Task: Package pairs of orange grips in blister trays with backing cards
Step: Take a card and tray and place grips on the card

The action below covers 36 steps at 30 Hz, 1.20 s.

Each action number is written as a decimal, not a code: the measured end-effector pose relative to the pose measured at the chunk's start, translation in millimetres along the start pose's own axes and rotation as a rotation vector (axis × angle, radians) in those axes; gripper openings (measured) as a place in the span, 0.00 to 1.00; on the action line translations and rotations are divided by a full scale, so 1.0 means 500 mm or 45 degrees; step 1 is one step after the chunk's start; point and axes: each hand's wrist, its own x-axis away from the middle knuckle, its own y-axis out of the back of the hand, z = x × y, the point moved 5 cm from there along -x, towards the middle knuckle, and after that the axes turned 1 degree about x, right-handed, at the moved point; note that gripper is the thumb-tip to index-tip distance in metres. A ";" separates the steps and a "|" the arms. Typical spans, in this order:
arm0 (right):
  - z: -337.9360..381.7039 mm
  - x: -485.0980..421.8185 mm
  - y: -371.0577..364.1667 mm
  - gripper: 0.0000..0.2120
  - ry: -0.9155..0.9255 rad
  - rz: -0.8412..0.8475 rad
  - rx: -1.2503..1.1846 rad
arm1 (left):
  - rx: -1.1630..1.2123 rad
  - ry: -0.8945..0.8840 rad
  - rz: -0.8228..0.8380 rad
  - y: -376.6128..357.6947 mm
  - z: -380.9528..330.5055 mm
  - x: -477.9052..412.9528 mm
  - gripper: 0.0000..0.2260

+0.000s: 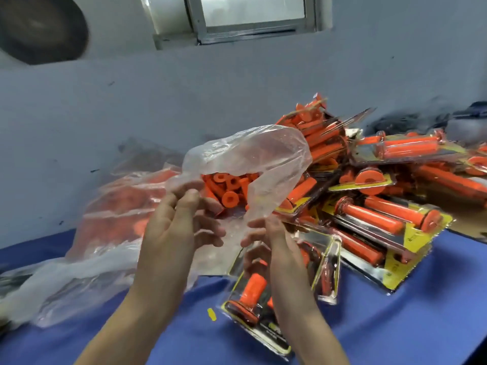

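Thin, crinkled clear plastic bag (245, 159), mouth held open: left hand (179, 222) pinches the near rim between thumb and curled fingers, right hand (271, 241) pinches the opposite edge, the film ballooning up between them. Loose orange grips (229, 188), ribbed rubbery cylinders with round flanged ends, lie heaped inside the bag just beyond the fingertips. Glossy blister packs (382, 222) on yellow-and-black backing cards pile up to the right on the blue cloth table (395, 325), one pack (253, 293) directly under the right wrist; its contents are blurred, probably one grip pair.
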 end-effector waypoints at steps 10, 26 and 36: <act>-0.217 0.135 -0.335 0.09 0.121 0.638 1.036 | -0.942 0.272 -0.335 0.480 0.050 0.190 0.04; -0.372 0.298 -0.573 0.07 0.244 1.176 1.460 | -2.676 1.033 -0.460 1.013 -0.173 0.295 0.16; -0.375 0.318 -0.603 0.08 0.248 1.204 1.486 | -2.271 0.929 -0.525 1.071 -0.238 0.310 0.18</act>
